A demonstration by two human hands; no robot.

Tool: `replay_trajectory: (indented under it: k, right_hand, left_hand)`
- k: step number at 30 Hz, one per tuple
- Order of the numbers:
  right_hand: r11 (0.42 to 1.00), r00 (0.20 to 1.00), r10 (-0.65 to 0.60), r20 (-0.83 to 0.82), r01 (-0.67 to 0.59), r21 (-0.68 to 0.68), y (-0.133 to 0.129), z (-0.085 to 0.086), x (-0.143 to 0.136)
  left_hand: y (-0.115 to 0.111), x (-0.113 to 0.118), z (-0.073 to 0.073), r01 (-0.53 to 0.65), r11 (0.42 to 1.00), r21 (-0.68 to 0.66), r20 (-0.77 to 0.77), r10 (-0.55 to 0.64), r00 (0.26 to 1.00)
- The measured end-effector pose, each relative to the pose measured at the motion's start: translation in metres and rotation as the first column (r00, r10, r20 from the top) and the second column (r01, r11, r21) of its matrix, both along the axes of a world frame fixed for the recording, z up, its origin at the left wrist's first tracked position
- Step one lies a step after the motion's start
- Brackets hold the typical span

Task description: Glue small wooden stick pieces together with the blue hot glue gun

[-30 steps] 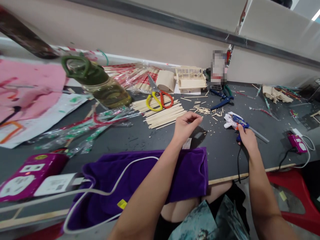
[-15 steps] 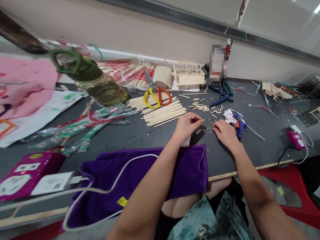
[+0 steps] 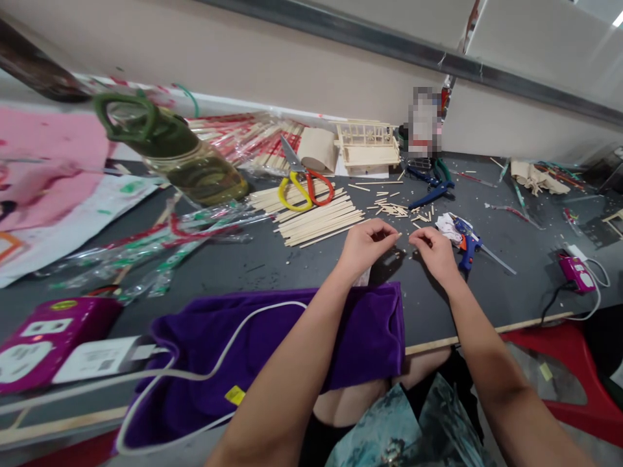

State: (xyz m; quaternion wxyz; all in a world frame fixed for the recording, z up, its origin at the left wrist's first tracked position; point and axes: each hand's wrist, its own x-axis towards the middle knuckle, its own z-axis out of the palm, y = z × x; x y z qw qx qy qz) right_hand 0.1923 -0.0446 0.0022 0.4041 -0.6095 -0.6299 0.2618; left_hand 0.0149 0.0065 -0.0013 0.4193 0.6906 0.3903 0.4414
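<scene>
My left hand (image 3: 367, 245) is closed in a pinch, with a tiny pale tip showing at its fingertips, too small to name. Close to its right, my right hand (image 3: 432, 251) also has its fingers pinched together; whatever they hold is too small to make out. A small gap separates the two hands. Just beyond them lie short cut wooden pieces (image 3: 393, 209). Long thin wooden sticks (image 3: 318, 219) are spread to the left, with scissors (image 3: 310, 193) with yellow and red handles on top. A blue glue gun (image 3: 468, 243) rests right of my right hand, beside crumpled white paper (image 3: 448, 228).
A small wooden model (image 3: 368, 154) stands at the back, near blue pliers (image 3: 433, 193). Purple cloth (image 3: 233, 337) and a white cable cover the front edge. A green bottle (image 3: 180, 155) leans at left; magenta power boxes (image 3: 577, 271) sit at both sides.
My right hand has moved slightly left and up, closer to my left hand, and its fingertips have turned toward it. My left hand has barely moved.
</scene>
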Motion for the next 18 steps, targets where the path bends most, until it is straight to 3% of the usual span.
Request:
replay_trajectory:
  k: [3,6,9,18]
  right_hand:
    - [0.991,0.885,-0.120,-0.449,0.080,-0.107,0.000,0.001,-0.010]
    - [0.976,0.736,-0.198,-0.647,0.090,-0.196,0.000,0.003,-0.019]
    - [0.971,0.688,-0.222,-0.691,0.095,-0.218,0.001,0.005,-0.023]
    - [0.971,0.671,-0.214,-0.710,0.070,-0.227,0.002,0.003,-0.024]
  left_hand:
    - [-0.002,0.001,0.005,0.017,0.998,0.058,-0.002,-0.017,1.000]
    - [-0.004,0.001,0.008,0.027,0.995,0.094,0.006,-0.028,1.000]
    - [-0.006,0.002,0.009,0.032,0.993,0.116,0.009,-0.033,0.999]
    - [-0.007,0.003,0.008,0.037,0.989,0.147,-0.024,-0.034,0.999]
